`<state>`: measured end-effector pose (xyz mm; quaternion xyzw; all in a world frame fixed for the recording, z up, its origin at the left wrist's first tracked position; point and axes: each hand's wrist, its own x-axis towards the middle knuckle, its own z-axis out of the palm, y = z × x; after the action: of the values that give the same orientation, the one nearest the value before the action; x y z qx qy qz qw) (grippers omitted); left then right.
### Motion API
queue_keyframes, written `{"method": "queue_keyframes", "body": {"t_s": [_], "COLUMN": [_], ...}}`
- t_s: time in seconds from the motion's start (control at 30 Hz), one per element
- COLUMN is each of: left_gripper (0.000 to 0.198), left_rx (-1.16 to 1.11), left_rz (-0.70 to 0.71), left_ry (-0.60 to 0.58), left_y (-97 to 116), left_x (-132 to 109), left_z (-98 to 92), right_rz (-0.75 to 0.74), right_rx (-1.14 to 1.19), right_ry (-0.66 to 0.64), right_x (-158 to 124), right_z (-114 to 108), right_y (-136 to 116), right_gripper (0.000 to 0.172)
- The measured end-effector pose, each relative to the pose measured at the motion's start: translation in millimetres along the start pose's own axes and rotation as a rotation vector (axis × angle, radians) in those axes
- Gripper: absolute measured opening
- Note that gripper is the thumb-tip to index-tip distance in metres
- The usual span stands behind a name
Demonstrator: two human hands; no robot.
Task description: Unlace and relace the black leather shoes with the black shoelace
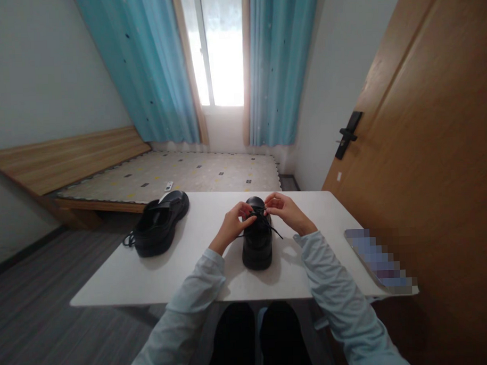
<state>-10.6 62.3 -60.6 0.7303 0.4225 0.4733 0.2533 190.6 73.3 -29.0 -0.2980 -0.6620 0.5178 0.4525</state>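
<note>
A black lace-up shoe point(257, 251) stands upright in the middle of the white table, its heel toward me. Both of my hands are at its laces point(261, 216). On the shoe's left side, my left hand point(237, 221) is closed in a pinch on the lace. My right hand point(285, 208) pinches the lace at the upper right of the shoe. One loose lace end trails out to the right below my right hand. The matching black shoe point(157, 228) lies tipped on its side at the table's left, apart from my hands.
The white table point(207, 279) reaches nearly to my legs. At its right edge lies a flat, blurred-out object point(378, 260). A wooden door point(420, 118) rises close on the right. Behind the table stands a bed point(203, 170), with blue curtains point(279, 69) and a window beyond.
</note>
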Motion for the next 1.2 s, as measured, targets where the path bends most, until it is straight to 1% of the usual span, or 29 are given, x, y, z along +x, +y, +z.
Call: {"method": "queue_keyframes", "body": {"t_s": [0.17, 0.27, 0.4, 0.6, 0.73, 0.8, 0.9, 0.97, 1.03, 1.1, 1.2], "left_gripper": [0.019, 0.018, 0.017, 0.019, 0.022, 0.024, 0.026, 0.020, 0.017, 0.017, 0.019], "left_rx": [0.003, 0.000, 0.005, 0.022, 0.017, 0.011, 0.029, 0.051, 0.068, 0.080, 0.103], "left_rz": [-0.024, -0.027, -0.023, -0.029, -0.033, -0.054, -0.106, -0.138, -0.151, -0.142, -0.136], "left_ry": [-0.013, -0.014, -0.013, -0.007, -0.011, 0.000, 0.051, 0.076, 0.077, 0.078, 0.101], "left_y": [0.8, 1.2, 1.3, -0.1, -2.0, -2.7, -3.8, -4.9, -5.9, -6.3, -5.7], "left_x": [0.0, -0.3, -0.8, -1.0, -1.4, -1.3, -1.0, -0.9, -1.0, -1.2, -1.3], "left_z": [-1.7, -2.2, -2.5, -2.7, -3.7, -4.5, -5.8, -6.3, -6.6, -6.7, -7.1], "right_rz": [-0.014, -0.022, -0.020, 0.000, -0.015, -0.028, -0.051, -0.041, -0.005, 0.040, 0.071], "right_rx": [0.050, 0.028, -0.019, -0.058, -0.017, 0.015, 0.040, 0.031, -0.002, -0.047, -0.078], "right_ry": [0.038, 0.073, 0.115, 0.141, 0.126, 0.130, 0.152, 0.123, 0.049, -0.042, -0.156], "right_x": [-0.1, -1.8, -3.8, -5.1, -5.7, -6.5, -9.0, -11.5, -14.0, -15.8, -16.1], "right_z": [2.1, 1.3, 0.1, 2.3, 2.5, 1.6, -1.0, -3.2, -5.1, -6.0, -5.2], "right_y": [-0.5, -2.7, -6.5, -10.8, -12.3, -14.8, -20.1, -23.1, -24.8, -25.5, -25.3], "right_gripper": [0.027, 0.030, 0.031, 0.034, 0.033, 0.033, 0.031, 0.040, 0.048, 0.049, 0.041]}}
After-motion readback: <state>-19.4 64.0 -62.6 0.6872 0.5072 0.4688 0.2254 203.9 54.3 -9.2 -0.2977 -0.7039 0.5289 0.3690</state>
